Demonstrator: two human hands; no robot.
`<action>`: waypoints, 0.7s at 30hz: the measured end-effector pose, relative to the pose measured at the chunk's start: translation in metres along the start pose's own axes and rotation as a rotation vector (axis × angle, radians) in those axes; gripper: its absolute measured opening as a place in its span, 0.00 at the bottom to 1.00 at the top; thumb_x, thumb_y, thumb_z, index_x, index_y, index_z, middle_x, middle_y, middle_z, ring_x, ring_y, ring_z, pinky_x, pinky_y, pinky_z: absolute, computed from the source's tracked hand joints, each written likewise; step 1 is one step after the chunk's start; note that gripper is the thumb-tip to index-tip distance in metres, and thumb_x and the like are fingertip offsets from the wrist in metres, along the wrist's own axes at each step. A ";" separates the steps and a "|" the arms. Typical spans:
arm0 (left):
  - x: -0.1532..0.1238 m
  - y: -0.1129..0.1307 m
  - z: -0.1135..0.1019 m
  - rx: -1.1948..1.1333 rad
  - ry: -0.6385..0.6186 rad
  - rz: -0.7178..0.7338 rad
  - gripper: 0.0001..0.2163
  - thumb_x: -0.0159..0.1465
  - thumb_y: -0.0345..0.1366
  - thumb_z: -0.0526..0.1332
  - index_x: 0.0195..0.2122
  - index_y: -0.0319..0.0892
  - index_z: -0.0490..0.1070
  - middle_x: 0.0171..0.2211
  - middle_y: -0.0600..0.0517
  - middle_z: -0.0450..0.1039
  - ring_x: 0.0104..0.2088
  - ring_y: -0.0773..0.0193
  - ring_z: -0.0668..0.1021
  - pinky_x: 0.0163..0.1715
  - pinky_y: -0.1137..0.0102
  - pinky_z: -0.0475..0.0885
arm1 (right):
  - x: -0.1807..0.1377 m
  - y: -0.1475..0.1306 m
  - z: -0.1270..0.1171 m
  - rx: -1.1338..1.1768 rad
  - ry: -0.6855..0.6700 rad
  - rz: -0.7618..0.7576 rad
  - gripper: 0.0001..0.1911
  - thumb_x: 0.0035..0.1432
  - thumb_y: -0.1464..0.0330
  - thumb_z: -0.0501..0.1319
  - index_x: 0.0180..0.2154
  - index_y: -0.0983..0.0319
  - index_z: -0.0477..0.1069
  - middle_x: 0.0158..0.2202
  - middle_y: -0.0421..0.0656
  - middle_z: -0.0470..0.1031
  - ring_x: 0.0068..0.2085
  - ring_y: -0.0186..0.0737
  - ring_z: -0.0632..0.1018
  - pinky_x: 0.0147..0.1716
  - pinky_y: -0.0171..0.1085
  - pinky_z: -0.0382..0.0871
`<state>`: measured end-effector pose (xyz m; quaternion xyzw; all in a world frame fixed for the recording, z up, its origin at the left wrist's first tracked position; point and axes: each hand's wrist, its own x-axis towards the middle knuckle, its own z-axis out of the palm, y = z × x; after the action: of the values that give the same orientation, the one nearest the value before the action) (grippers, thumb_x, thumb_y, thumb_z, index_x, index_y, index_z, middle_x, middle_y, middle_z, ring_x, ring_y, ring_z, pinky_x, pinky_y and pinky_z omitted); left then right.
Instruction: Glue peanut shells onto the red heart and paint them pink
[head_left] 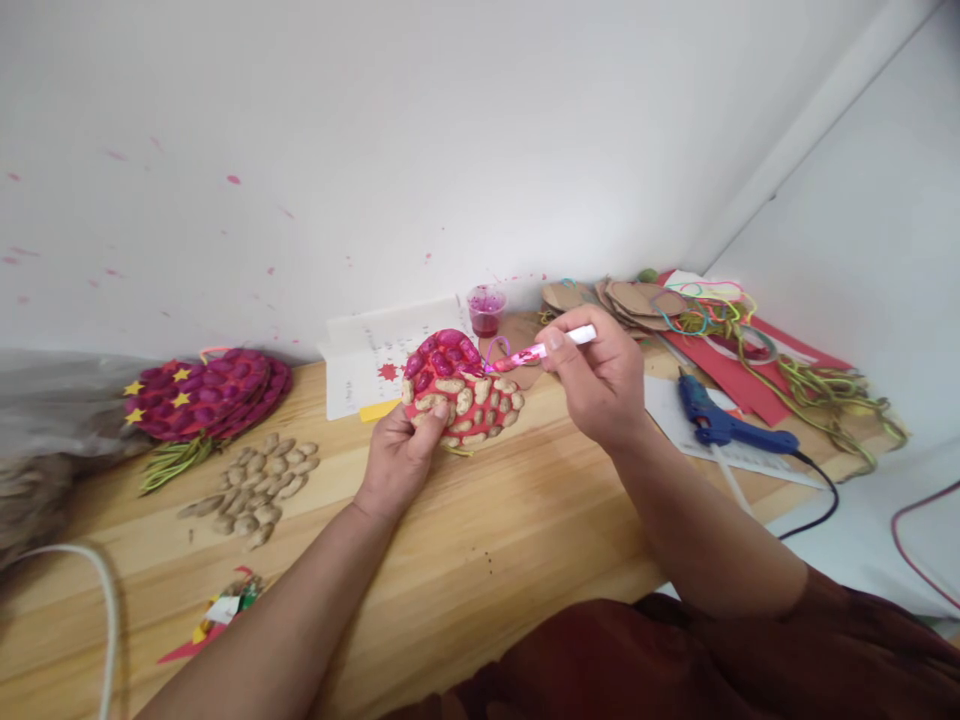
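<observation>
My left hand [405,450] grips the lower left edge of a round red disc [474,428] with peanuts stuck on it, thumb on top. Peanuts at the disc's upper left are coated magenta, while the others are still tan. In my right hand [596,380] is a paintbrush [574,338] with a white handle smeared pink, pinched between thumb and fingers. Its tip touches or hovers just over the disc's upper right; I cannot tell which. A purple loop of cord [496,348] shows by the tip. Behind the disc stands a clear cup [487,312] of magenta paint.
Finished-looking magenta discs with yellow stars [206,395] are stacked at left, near loose peanuts [259,485]. Paper scraps [225,610] lie in front. At right are a blue glue gun [724,425] with its cable, cardboard discs [637,300] and green cords [817,385]. A white wall rises behind.
</observation>
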<state>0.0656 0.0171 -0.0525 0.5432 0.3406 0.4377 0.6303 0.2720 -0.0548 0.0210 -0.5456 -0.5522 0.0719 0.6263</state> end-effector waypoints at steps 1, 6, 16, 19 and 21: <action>0.000 0.000 0.000 0.004 0.003 -0.004 0.17 0.60 0.52 0.72 0.38 0.42 0.82 0.39 0.48 0.85 0.39 0.57 0.83 0.48 0.62 0.78 | 0.000 0.000 0.000 0.005 0.002 -0.001 0.13 0.69 0.57 0.62 0.36 0.59 0.72 0.25 0.36 0.69 0.27 0.33 0.68 0.28 0.37 0.60; -0.001 0.002 0.000 0.021 0.005 -0.019 0.18 0.60 0.53 0.72 0.38 0.41 0.81 0.39 0.47 0.85 0.40 0.57 0.83 0.49 0.63 0.78 | -0.001 -0.001 0.002 0.031 0.011 -0.015 0.13 0.69 0.57 0.61 0.36 0.59 0.73 0.27 0.37 0.71 0.28 0.33 0.68 0.29 0.37 0.62; 0.000 0.002 -0.001 0.009 -0.008 0.006 0.17 0.62 0.51 0.71 0.39 0.40 0.82 0.37 0.48 0.84 0.40 0.57 0.83 0.48 0.63 0.77 | -0.001 0.000 0.002 0.055 0.011 -0.008 0.12 0.70 0.59 0.62 0.36 0.59 0.73 0.27 0.37 0.71 0.28 0.34 0.69 0.31 0.37 0.62; 0.000 0.002 -0.001 0.003 -0.004 0.008 0.17 0.62 0.50 0.71 0.39 0.40 0.82 0.37 0.48 0.85 0.39 0.57 0.83 0.48 0.63 0.78 | -0.001 -0.001 0.003 0.062 -0.002 0.004 0.13 0.69 0.58 0.62 0.37 0.59 0.73 0.29 0.38 0.72 0.30 0.35 0.71 0.32 0.38 0.64; 0.000 0.003 -0.001 -0.004 -0.006 0.010 0.17 0.62 0.51 0.71 0.39 0.41 0.82 0.37 0.48 0.85 0.39 0.57 0.83 0.48 0.63 0.78 | -0.001 0.000 0.003 0.055 -0.002 0.011 0.13 0.69 0.57 0.62 0.37 0.59 0.73 0.28 0.38 0.71 0.29 0.34 0.70 0.31 0.37 0.63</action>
<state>0.0644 0.0170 -0.0501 0.5451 0.3352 0.4397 0.6302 0.2694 -0.0536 0.0199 -0.5311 -0.5476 0.0909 0.6402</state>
